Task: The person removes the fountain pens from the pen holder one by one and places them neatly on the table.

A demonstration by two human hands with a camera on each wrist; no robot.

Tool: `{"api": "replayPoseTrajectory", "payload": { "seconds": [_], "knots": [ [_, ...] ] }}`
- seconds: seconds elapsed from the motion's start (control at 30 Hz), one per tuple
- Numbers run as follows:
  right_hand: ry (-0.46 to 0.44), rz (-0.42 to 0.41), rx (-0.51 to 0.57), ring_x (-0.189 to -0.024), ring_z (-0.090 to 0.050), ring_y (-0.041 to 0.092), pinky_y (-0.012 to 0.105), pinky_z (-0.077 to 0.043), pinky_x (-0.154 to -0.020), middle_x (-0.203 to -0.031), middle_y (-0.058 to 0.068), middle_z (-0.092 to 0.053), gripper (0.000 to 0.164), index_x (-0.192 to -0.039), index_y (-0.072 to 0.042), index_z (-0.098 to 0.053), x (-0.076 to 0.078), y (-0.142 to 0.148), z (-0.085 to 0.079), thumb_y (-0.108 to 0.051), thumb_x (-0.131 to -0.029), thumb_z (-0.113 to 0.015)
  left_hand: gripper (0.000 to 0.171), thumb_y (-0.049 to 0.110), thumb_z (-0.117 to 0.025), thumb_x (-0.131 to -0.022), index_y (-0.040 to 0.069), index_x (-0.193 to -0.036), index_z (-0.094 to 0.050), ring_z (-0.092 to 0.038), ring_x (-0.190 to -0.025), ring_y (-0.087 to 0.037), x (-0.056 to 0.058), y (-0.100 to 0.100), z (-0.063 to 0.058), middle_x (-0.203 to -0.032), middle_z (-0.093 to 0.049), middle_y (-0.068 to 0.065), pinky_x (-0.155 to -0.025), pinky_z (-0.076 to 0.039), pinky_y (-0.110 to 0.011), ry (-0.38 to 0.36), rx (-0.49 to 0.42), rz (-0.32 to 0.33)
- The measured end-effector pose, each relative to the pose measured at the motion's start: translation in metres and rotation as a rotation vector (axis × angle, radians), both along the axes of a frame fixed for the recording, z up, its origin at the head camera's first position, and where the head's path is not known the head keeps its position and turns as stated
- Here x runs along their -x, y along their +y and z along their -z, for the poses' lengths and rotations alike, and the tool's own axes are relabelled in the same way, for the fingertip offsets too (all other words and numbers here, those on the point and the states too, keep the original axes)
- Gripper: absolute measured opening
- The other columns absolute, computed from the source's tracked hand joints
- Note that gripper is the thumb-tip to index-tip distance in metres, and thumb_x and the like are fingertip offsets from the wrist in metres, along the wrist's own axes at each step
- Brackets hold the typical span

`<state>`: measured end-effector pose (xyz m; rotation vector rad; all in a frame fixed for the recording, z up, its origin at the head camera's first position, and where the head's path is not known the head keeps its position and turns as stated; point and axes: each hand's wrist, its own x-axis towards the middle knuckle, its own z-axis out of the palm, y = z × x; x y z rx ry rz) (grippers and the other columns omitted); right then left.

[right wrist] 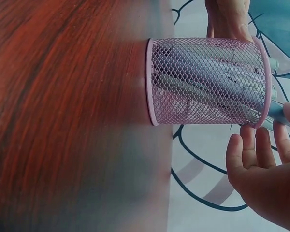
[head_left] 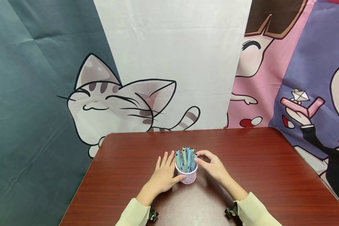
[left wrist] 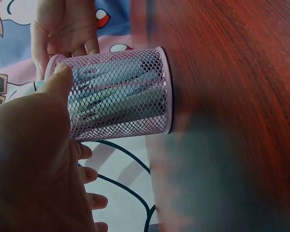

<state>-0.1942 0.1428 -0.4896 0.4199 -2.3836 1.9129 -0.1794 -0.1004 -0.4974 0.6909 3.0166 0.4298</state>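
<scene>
**A small pinch in a crowded place**

The thumb and index finger of the right hand (head_left: 214, 166) make a nearly closed pinch on the upper end of one blue pen (right wrist: 276, 112), at the rim of the pink mesh cup (head_left: 187, 179); its other fingers bend loosely just beside the cup. The left hand (head_left: 163, 178) is wide open at the cup's left: its fingers are straight and spread, and the thumb lies against the cup's near side, without closing round it. The cup stands upright on the reddish wooden table (head_left: 243, 157), and the other pens (head_left: 188, 156), blue and green, lean close together inside it. Beyond the cup hangs a cloth (head_left: 178, 40) with a drawn cat (head_left: 96, 122).

As I judge it, the crowding is the first danger: were this pen pulled, a neighbour could catch on it. A sideways pull might tip the cup, because only an open hand steadies it. The pinch, being at the very end, could also slip.
</scene>
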Motion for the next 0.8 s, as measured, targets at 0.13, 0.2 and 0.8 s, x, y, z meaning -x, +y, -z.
{"api": "replayPoseTrajectory", "payload": {
  "seconds": [0.13, 0.2, 0.8],
  "knots": [
    [-0.007, 0.004, -0.005, -0.096, -0.064, 0.022, 0.025, -0.053, -0.083, -0.103, 0.013, -0.07, 0.021, -0.109, -0.002, -0.068, 0.0, -0.002, -0.001, -0.011, -0.091, -0.075, 0.094, 0.068, -0.049, -0.095, 0.001, -0.157, -0.031, -0.011, -0.155, -0.039, -0.001, 0.0, 0.0, -0.168, -0.019, -0.016, -0.122, -0.011, -0.062, 0.007, -0.008, 0.007],
    [-0.008, 0.01, -0.014, -0.098, -0.065, 0.022, 0.027, -0.053, -0.084, -0.104, 0.011, -0.07, 0.021, -0.108, -0.003, -0.068, 0.0, -0.002, -0.001, -0.012, -0.091, -0.075, 0.093, 0.068, -0.05, -0.095, 0.0, -0.157, -0.032, -0.011, -0.155, -0.04, -0.001, -0.001, 0.0, -0.167, -0.02, -0.017, -0.121, -0.012, -0.063, 0.011, -0.012, 0.008],
    [-0.004, 0.027, 0.091, -0.089, -0.064, 0.011, 0.021, -0.051, -0.081, -0.097, 0.01, -0.068, 0.022, -0.113, 0.002, -0.066, 0.003, 0.003, -0.018, -0.011, -0.095, -0.071, 0.092, 0.067, -0.051, -0.095, 0.0, -0.156, -0.033, -0.013, -0.154, -0.041, -0.002, 0.0, -0.002, -0.168, -0.02, -0.016, -0.121, -0.014, -0.063, 0.001, -0.014, 0.002]
  ]
}}
